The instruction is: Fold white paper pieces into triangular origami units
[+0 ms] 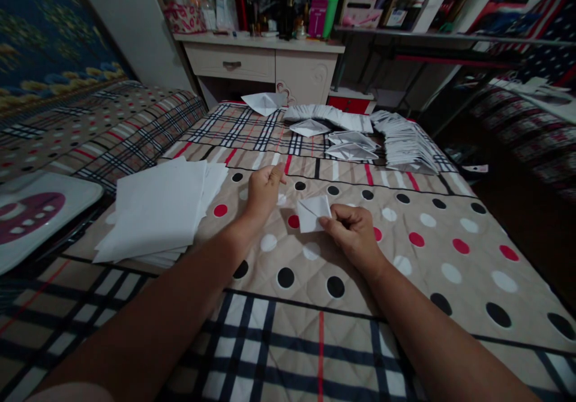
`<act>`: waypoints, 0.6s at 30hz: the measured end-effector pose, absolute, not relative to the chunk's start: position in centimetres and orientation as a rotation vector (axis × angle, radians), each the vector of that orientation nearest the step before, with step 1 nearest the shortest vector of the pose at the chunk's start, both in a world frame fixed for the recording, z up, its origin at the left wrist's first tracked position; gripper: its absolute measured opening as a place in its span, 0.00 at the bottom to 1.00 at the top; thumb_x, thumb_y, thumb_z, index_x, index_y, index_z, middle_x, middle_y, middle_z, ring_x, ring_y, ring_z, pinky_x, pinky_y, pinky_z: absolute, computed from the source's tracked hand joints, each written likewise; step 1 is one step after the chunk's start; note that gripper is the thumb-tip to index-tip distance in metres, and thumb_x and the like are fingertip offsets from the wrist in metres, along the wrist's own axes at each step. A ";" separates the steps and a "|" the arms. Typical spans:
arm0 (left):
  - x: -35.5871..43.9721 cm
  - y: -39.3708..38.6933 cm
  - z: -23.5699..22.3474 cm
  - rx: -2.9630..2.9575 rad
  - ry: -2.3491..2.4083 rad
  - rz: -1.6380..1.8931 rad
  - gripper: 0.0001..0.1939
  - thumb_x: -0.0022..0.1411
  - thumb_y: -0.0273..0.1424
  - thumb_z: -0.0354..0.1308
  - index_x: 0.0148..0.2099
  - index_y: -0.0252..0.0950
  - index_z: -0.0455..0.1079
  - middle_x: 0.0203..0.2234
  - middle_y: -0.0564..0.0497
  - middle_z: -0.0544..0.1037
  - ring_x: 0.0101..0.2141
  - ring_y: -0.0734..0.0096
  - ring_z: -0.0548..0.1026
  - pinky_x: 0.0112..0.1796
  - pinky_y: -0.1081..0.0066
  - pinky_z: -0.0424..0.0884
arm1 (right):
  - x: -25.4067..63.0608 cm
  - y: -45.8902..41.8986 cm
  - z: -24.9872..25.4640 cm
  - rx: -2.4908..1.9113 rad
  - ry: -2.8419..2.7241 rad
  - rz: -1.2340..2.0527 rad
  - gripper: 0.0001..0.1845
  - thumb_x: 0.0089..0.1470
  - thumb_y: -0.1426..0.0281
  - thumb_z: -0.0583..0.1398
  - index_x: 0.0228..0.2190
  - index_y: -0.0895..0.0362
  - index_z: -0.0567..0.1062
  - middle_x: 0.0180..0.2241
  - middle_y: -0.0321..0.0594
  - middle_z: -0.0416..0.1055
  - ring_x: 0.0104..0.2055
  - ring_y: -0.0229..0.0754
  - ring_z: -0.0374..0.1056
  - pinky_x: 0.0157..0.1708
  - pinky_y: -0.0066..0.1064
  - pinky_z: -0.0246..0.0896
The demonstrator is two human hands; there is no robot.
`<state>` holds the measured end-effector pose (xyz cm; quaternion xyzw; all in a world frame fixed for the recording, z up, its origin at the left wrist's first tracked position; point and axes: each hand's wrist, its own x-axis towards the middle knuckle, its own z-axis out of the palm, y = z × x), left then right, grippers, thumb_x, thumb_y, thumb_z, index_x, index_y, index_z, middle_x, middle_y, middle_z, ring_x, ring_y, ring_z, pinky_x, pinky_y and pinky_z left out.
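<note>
My right hand (pixel 353 229) pinches a small folded paper square (pixel 312 213) by its right edge, thumb on top. A diagonal fold line crosses the face of the square, which is held just over the dotted bedspread. To the left of it, my left hand (pixel 264 192) is raised apart from the paper, its fingers curled together and partly hidden; nothing shows in it. Beside my left forearm lies a loose stack of white paper sheets (pixel 157 201). Farther off, folded paper pieces stand in a long row (pixel 328 116) and a fanned pile (pixel 407 141).
A few opened-out folded papers (pixel 353 144) lie near the rows, with another folded paper (pixel 265 102) at the bed's far edge. A white dresser (pixel 229 63) stands behind the bed. At left is a white tray-like board (pixel 81 195) with a purple design.
</note>
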<state>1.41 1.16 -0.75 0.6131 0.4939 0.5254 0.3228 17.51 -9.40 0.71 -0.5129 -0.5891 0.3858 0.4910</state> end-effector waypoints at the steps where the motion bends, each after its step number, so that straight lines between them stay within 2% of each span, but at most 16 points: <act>1: 1.3 1.3 -0.8 1.616 1.287 1.412 0.22 0.66 0.42 0.50 0.23 0.35 0.65 0.17 0.54 0.67 0.23 0.73 0.66 0.27 0.73 0.61 | 17.6 -9.3 0.5 -1.247 -1.371 0.957 0.21 0.50 0.67 0.60 0.13 0.55 0.56 0.13 0.27 0.49 0.17 0.29 0.43 0.17 0.28 0.35; 3: 1.3 1.0 -0.6 1.653 1.205 1.443 0.21 0.66 0.43 0.51 0.26 0.35 0.68 0.20 0.53 0.71 0.25 0.73 0.69 0.29 0.73 0.64 | 17.7 -8.9 0.2 -1.252 -1.258 0.984 0.21 0.50 0.67 0.60 0.13 0.55 0.58 0.12 0.27 0.51 0.15 0.29 0.44 0.17 0.27 0.35; 5: 1.6 0.4 -0.4 1.713 1.027 1.396 0.19 0.64 0.45 0.53 0.37 0.34 0.72 0.29 0.50 0.76 0.30 0.73 0.72 0.30 0.75 0.66 | 17.7 -8.6 0.1 -1.263 -1.183 0.973 0.20 0.49 0.68 0.61 0.13 0.55 0.58 0.12 0.27 0.53 0.15 0.29 0.46 0.16 0.27 0.37; 7: 2.1 -0.4 -0.1 1.823 0.817 1.264 0.22 0.60 0.46 0.59 0.49 0.36 0.71 0.42 0.45 0.77 0.37 0.70 0.74 0.31 0.75 0.68 | 17.7 -8.4 0.1 -1.282 -1.143 0.938 0.20 0.49 0.68 0.61 0.13 0.55 0.59 0.11 0.28 0.55 0.15 0.29 0.47 0.16 0.27 0.39; 9: 2.4 -1.1 0.1 1.975 0.673 1.128 0.27 0.55 0.44 0.65 0.53 0.37 0.70 0.49 0.42 0.74 0.43 0.65 0.74 0.32 0.75 0.70 | 17.8 -8.3 0.3 -1.312 -1.122 0.896 0.20 0.49 0.69 0.61 0.12 0.55 0.59 0.11 0.28 0.55 0.14 0.29 0.47 0.16 0.27 0.39; 11: 2.6 -1.4 0.2 2.086 0.618 1.066 0.28 0.51 0.41 0.68 0.53 0.37 0.72 0.50 0.42 0.74 0.45 0.64 0.74 0.33 0.74 0.71 | 17.8 -8.4 0.5 -1.344 -1.120 0.860 0.21 0.50 0.69 0.60 0.12 0.55 0.59 0.11 0.28 0.54 0.14 0.29 0.46 0.15 0.27 0.38; 15: 2.7 -1.5 -0.1 2.079 0.637 1.077 0.26 0.51 0.34 0.69 0.53 0.37 0.73 0.48 0.43 0.75 0.42 0.66 0.75 0.32 0.74 0.72 | 17.9 -8.4 0.6 -1.366 -1.156 0.825 0.21 0.51 0.67 0.61 0.13 0.54 0.59 0.10 0.28 0.55 0.13 0.29 0.47 0.15 0.27 0.38; 18: 2.8 -1.3 -0.5 1.953 0.633 1.098 0.25 0.51 0.30 0.69 0.52 0.37 0.74 0.48 0.42 0.74 0.45 0.64 0.75 0.35 0.73 0.75 | 18.0 -8.3 0.5 -1.347 -1.177 0.866 0.21 0.53 0.64 0.61 0.14 0.55 0.62 0.09 0.29 0.57 0.12 0.30 0.51 0.14 0.26 0.42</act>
